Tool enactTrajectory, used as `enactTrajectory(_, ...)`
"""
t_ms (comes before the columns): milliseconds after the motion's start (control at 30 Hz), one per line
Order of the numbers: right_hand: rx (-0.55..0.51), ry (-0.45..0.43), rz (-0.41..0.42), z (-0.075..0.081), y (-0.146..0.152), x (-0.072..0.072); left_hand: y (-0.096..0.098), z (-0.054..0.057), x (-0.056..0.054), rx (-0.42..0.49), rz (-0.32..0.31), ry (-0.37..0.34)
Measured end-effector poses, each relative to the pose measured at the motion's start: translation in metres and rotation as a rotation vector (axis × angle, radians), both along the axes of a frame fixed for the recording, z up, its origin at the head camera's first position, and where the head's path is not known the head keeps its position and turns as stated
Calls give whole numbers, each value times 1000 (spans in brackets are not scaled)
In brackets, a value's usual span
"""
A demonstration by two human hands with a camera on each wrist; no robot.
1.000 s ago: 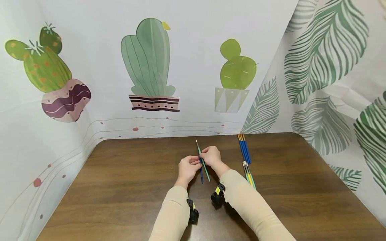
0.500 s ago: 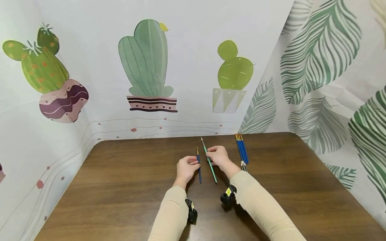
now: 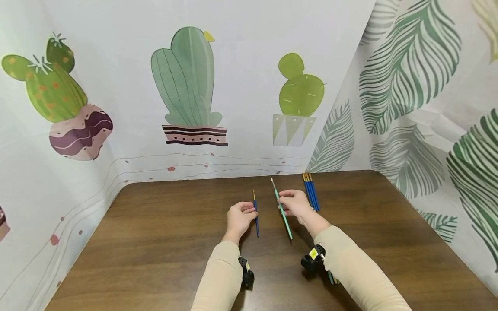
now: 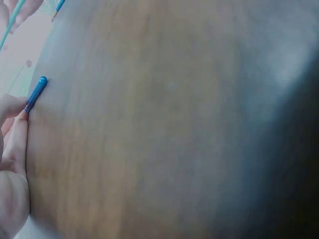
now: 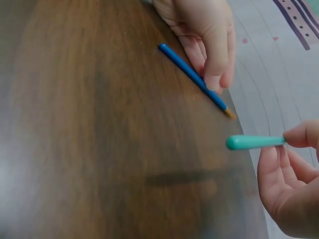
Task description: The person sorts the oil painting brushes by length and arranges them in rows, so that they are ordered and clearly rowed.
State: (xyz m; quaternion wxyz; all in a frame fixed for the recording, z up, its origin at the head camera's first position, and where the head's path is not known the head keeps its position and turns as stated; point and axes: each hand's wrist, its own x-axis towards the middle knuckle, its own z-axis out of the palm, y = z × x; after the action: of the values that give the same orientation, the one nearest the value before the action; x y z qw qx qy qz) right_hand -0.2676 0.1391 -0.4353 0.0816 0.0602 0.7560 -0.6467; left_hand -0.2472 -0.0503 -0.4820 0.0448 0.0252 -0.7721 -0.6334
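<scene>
My left hand (image 3: pixel 239 219) pinches a blue paintbrush (image 3: pixel 257 226) between thumb and fingers near the table's middle, its tan bristles towards the wall. In the right wrist view that blue paintbrush (image 5: pixel 182 64) lies along or just over the wood. To its right, my right hand (image 3: pixel 297 205) pinches a mint-green paintbrush (image 3: pixel 286 223), bristle end away from me. A separate shadow below the green handle (image 5: pixel 251 142) shows it is held above the table. The left wrist view catches only the blue handle's end (image 4: pixel 37 92) beside the thumb.
Several blue paintbrushes (image 3: pixel 311 192) lie side by side at the back right of the brown table (image 3: pixel 155 242), just beyond my right hand. Handle ends of other brushes (image 3: pixel 331 277) peek out beneath the right forearm. A cloth with printed cacti (image 3: pixel 192 77) hangs behind the table.
The green paintbrush has moved right in my right hand, away from the blue one it crossed a second ago. My left hand has hardly moved. The right forearm now covers the green and yellow brushes.
</scene>
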Motion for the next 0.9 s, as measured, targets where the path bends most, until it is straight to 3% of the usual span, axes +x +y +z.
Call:
enactTrajectory(300, -8, -18, -1, 2, 28, 19, 0, 0, 1, -13, 8, -6)
enactTrajectory(900, 72, 6, 4, 4, 94, 54, 1, 2, 2, -12, 12, 0)
